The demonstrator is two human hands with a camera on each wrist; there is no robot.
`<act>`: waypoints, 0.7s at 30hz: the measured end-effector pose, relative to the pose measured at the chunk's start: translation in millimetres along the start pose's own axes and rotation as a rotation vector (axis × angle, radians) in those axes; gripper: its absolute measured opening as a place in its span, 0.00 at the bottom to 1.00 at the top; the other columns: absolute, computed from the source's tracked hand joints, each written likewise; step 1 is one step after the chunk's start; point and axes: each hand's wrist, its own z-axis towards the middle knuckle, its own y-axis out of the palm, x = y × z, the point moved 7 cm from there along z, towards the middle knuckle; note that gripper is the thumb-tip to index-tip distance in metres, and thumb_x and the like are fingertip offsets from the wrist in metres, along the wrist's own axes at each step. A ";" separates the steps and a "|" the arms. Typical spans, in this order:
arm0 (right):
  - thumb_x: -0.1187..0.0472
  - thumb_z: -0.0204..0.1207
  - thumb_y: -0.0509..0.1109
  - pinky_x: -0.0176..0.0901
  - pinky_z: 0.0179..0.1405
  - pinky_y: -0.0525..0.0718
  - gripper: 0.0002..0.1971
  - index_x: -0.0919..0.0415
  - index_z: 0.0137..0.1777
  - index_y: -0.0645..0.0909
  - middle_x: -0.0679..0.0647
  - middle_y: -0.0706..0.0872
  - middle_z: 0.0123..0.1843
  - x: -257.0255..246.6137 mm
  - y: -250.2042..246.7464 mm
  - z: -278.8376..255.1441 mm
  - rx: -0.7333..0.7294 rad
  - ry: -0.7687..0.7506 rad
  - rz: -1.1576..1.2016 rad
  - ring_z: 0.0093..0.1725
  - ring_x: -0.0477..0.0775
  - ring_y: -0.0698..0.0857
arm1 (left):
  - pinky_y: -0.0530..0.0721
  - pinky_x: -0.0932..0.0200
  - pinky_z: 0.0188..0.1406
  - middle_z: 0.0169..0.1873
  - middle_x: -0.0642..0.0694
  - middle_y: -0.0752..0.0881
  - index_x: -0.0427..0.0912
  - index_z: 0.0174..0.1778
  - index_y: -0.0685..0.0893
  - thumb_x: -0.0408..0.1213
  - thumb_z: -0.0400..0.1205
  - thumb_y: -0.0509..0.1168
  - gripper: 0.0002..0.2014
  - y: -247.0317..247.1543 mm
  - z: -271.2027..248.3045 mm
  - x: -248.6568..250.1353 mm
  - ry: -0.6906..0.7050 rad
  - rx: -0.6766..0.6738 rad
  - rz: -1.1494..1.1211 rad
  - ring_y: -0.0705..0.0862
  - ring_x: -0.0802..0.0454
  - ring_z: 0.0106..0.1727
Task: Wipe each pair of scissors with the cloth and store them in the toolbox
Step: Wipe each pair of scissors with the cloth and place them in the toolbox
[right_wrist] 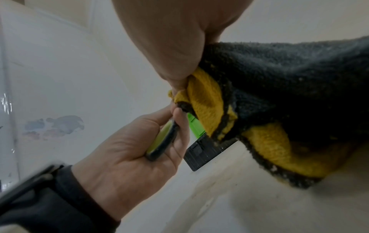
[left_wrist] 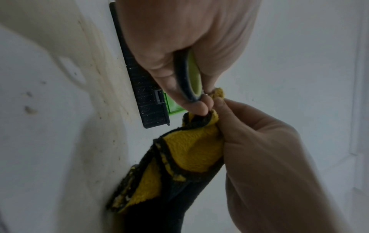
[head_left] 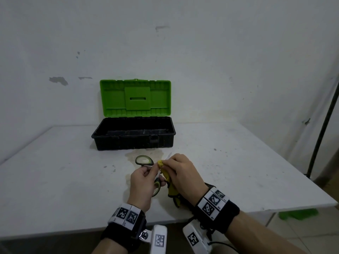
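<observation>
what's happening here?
A person is wiping a pair of scissors. The left hand grips the green-and-black handles, while the right hand pinches the yellow-and-black cloth around the blades. The toolbox sits open behind them on the white table; no scissors are visible inside it.

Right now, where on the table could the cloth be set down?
Bare white tabletop lies left of the hands, and right of them toward the table's edge. The strip between the open black-and-green plastic toolbox and the hands is crowded.
</observation>
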 end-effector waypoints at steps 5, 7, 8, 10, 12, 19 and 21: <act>0.63 0.80 0.69 0.45 0.40 0.82 0.06 0.62 0.47 0.87 0.56 0.81 0.42 11.6 -1.9 9.6 -0.016 0.029 -0.089 0.42 0.56 0.80 | 0.84 0.60 0.28 0.28 0.37 0.84 0.27 0.46 0.86 0.37 0.87 0.66 0.14 -0.6 -1.3 0.1 0.019 -0.009 0.060 0.82 0.47 0.28; 0.62 0.82 0.67 0.47 0.42 0.82 0.08 0.63 0.47 0.88 0.55 0.80 0.42 34.1 -14.8 21.0 0.040 0.158 -0.057 0.42 0.56 0.81 | 0.84 0.61 0.27 0.28 0.37 0.83 0.27 0.47 0.85 0.37 0.87 0.66 0.13 -2.2 -2.5 -2.4 0.003 -0.007 0.065 0.82 0.48 0.27; 0.60 0.83 0.66 0.46 0.44 0.81 0.10 0.63 0.48 0.88 0.55 0.80 0.42 41.8 -22.2 24.1 0.070 0.208 -0.027 0.42 0.56 0.81 | 0.84 0.62 0.27 0.28 0.37 0.83 0.26 0.47 0.85 0.37 0.87 0.66 0.13 -2.6 -2.9 -3.4 -0.005 -0.003 0.065 0.82 0.48 0.27; 0.59 0.84 0.65 0.47 0.46 0.81 0.11 0.62 0.50 0.88 0.55 0.81 0.44 38.8 -30.0 24.8 0.085 0.201 -0.001 0.44 0.54 0.81 | 0.84 0.61 0.27 0.29 0.37 0.83 0.26 0.49 0.85 0.37 0.87 0.67 0.13 -3.4 -1.4 -4.1 -0.020 0.007 0.045 0.82 0.48 0.28; 0.60 0.82 0.67 0.47 0.44 0.82 0.09 0.62 0.51 0.88 0.56 0.81 0.45 14.1 -25.4 18.1 0.014 0.071 -0.019 0.44 0.55 0.80 | 0.85 0.60 0.28 0.32 0.36 0.84 0.26 0.50 0.85 0.37 0.87 0.67 0.14 -2.3 0.6 -2.9 -0.025 0.011 0.017 0.82 0.48 0.29; 0.61 0.80 0.69 0.47 0.43 0.83 0.07 0.62 0.50 0.88 0.57 0.80 0.44 18.0 -14.8 13.3 -0.084 0.064 -0.094 0.44 0.58 0.81 | 0.83 0.62 0.25 0.29 0.36 0.83 0.25 0.46 0.84 0.36 0.88 0.65 0.15 3.4 -2.4 -5.1 -0.052 -0.026 0.034 0.81 0.47 0.27; 0.59 0.83 0.65 0.48 0.46 0.81 0.11 0.63 0.48 0.88 0.56 0.79 0.44 36.7 -22.2 21.8 -0.072 0.195 -0.077 0.46 0.58 0.80 | 0.84 0.61 0.26 0.28 0.37 0.83 0.26 0.46 0.84 0.37 0.88 0.66 0.15 1.3 -1.7 -9.0 -0.053 -0.015 0.078 0.82 0.48 0.26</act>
